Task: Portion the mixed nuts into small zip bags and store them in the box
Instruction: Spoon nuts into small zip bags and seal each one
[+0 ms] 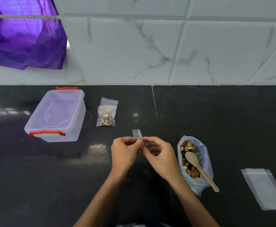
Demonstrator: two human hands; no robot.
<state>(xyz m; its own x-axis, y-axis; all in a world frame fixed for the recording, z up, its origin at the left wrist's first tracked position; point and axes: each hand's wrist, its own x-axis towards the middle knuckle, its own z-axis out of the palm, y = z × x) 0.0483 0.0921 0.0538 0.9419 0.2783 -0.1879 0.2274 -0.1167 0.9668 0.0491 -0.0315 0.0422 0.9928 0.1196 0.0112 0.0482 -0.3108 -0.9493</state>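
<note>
My left hand (125, 153) and my right hand (160, 154) meet over the middle of the black counter, both pinching a small clear zip bag (137, 133) whose top sticks up between the fingertips. To the right lies an open blue-tinted bag of mixed nuts (194, 163) with a wooden spoon (199, 167) resting in it. Two small zip bags with nuts (107, 114) lie overlapped behind my hands. The clear plastic box (55, 115) with red latches stands at the left, its lid on.
A flat stack of empty clear bags (265, 187) lies at the far right. The black counter (216, 115) runs to a marble-tiled wall (150, 46). A purple cloth (22, 33) hangs at the upper left.
</note>
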